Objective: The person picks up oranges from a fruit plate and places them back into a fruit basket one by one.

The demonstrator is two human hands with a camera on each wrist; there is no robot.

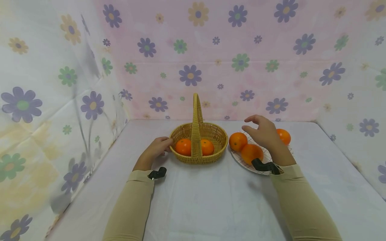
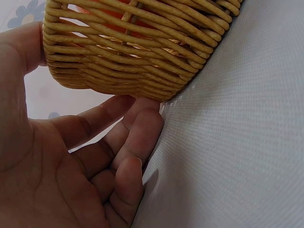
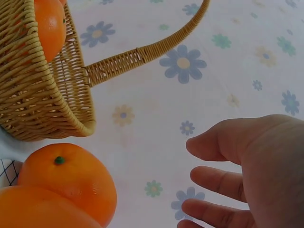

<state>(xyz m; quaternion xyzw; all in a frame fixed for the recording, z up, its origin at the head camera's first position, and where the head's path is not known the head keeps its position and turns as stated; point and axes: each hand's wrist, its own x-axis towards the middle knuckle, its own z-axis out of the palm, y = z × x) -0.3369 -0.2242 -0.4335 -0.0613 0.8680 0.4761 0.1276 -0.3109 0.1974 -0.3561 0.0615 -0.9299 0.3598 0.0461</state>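
A wicker basket (image 1: 211, 161) with a tall arched handle stands mid-table, holding oranges (image 1: 183, 147) on both sides of the handle. At its left end my left hand (image 1: 156, 147) grips the wall, thumb at the rim; in the left wrist view the curled fingers (image 2: 142, 126) lie low against the weave. My right hand (image 1: 263, 132) hovers above a white plate (image 1: 241, 162) with a grid pattern, fingers apart and nothing between them. On the plate are an orange (image 1: 238, 141) near the basket, a larger reddish-orange fruit (image 1: 252, 154) in front, and another orange (image 1: 283, 136) partly behind the hand.
A white cloth (image 1: 199, 201) covers the table. Flower-patterned sheets (image 1: 169, 40) hang at the back and both sides, close behind the basket and plate. Each wrist carries a black camera mount (image 1: 265, 166).
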